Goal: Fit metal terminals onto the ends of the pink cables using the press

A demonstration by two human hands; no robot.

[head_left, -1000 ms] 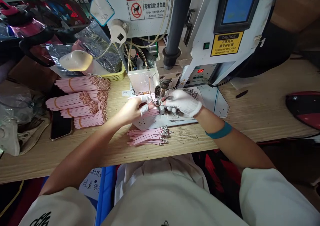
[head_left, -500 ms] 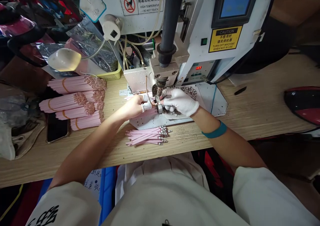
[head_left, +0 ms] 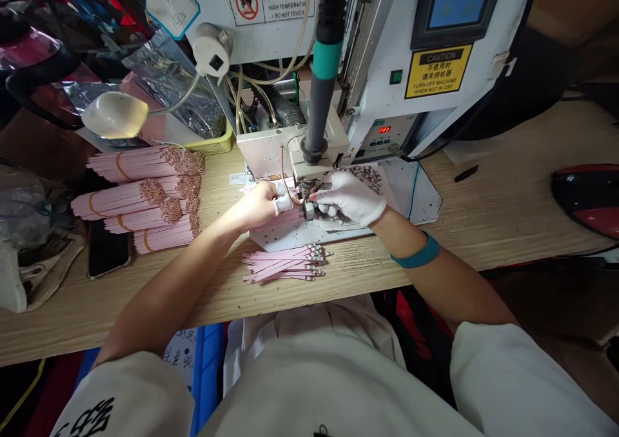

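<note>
Wooden bench (head_left: 217,301) below, my left hand (head_left: 261,205) angles toward two o'clock beside pink strips (head_left: 289,218), right hand (head_left: 355,197) toward ten; both curl, contents I can't tell.

Workshop bench (head_left: 507,198) with warning-labelled machine (head_left: 384,53)

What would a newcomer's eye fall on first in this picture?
Probably the left hand with white fingertip covers and the white-gloved right hand, close together at the centre beneath a dark grey cylinder with a teal band. Next might come the banded bundles of thin pink strands with copper-coloured tips, stacked on the left of the pale wooden table. The bright yellow-and-black caution label also stands out at upper right.
</note>
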